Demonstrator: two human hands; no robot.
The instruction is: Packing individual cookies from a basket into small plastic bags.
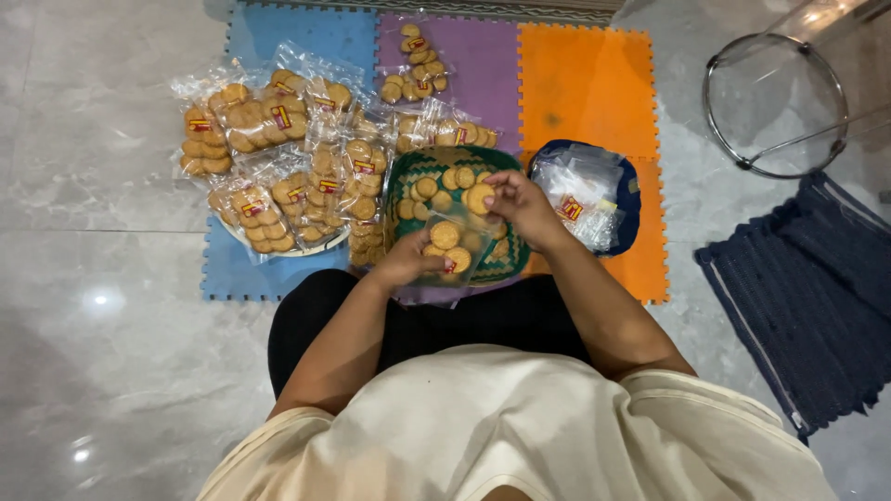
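1. Grey marble floor tiles (102, 186) are covered in the middle by interlocking foam mats (575, 83) in blue, purple and orange.
2. At the centre of the mats a green woven basket (399, 172) is set, with loose round biscuits (434, 188) lying in it.
3. A clear plastic bag (452, 252) is grasped by the left hand (404, 262) over the near edge of the basket; a few biscuits are already seen inside it.
4. A single biscuit (479, 198) is pinched in the grip of the right hand (520, 206), just above the bag's open mouth.
5. To the left of the basket, filled and sealed biscuit packs (264, 121) are heaped, some of them on a pale round tray (311, 247).
6. One more sealed pack (416, 70) is laid on the purple mat, beyond the basket.
7. Just right of the basket, a blue bowl (633, 199) is filled with empty clear bags (580, 190).
8. A dark blue rug (817, 297) is spread on the tiles at the right, and a round glass-topped stand (775, 102) is seen above it.
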